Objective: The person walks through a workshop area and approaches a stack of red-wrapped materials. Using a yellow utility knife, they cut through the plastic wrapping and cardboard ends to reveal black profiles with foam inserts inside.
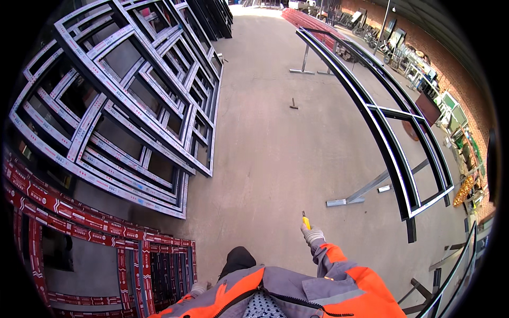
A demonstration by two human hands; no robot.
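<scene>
A broad floor (249,143) of smooth, pale tan-grey concrete runs through the middle of the view, faintly stained and scuffed, and brightest toward twelve o'clock where daylight falls on it. At five o'clock from the centre, the right hand (314,234) is closed round a small yellow-handled tool (306,223), its dark narrow tip pointing toward twelve, held out over the concrete. The left hand (199,289) sits at seven o'clock, beside a dark-clad knee (238,260) and mostly behind the orange-and-grey jacket (328,289) — whether it grips anything I cannot tell. A hammer (294,104) lies alone on the floor at one o'clock. From nine to eleven o'clock, large window frames (130,100) with white printed film over dark profiles lean in overlapping layers; at eight stand more frames, red-wrapped (95,230), near the left hand. A long black-and-silver frame (379,114) arcs from one o'clock round past three, raised on metal stands (358,194) whose feet rest on the concrete. Beyond its far end, at one, lies a stack of red lengths (310,24). A brick wall (458,79) closes the room at two o'clock, with mixed equipment and panels crowded along its foot, and a golden-orange bundle (464,192) at three. Dark metal pieces (435,289) lie at four — their details lost toward the fisheye rim.
</scene>
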